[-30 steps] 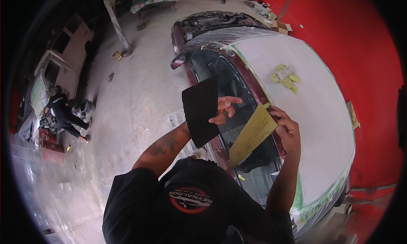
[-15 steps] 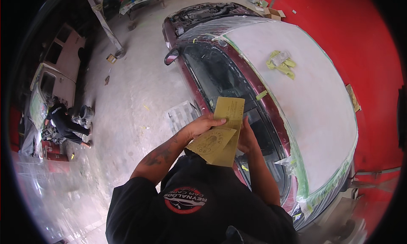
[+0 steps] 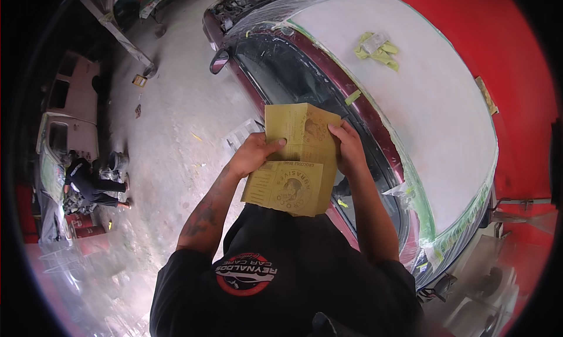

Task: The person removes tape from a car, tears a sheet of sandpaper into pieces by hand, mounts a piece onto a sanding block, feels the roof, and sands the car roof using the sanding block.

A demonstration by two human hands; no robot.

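A tan sheet of sandpaper (image 3: 281,129) is held up in front of my chest with its printed backing facing me. My left hand (image 3: 253,154) grips its left edge, thumb lying on top. My right hand (image 3: 350,146) pinches the upper right edge. The sheet shows creases and partly opened folds. Across its lower part lies a smaller printed sandpaper piece (image 3: 282,186), tilted a little; whether it is separate or a folded flap, I cannot tell. The grit side is hidden.
To my right stands a maroon car, its white roof (image 3: 404,120) edged with green masking tape and plastic. A yellow-green cloth (image 3: 377,50) lies on the roof. A side mirror (image 3: 219,61) sticks out. Far left, a person (image 3: 88,181) bends beside a pale vehicle (image 3: 73,108).
The sandpaper has been spread wider, showing more of its printed backing. My right hand has moved up and outward to the sheet's upper right edge. The view has shifted slightly.
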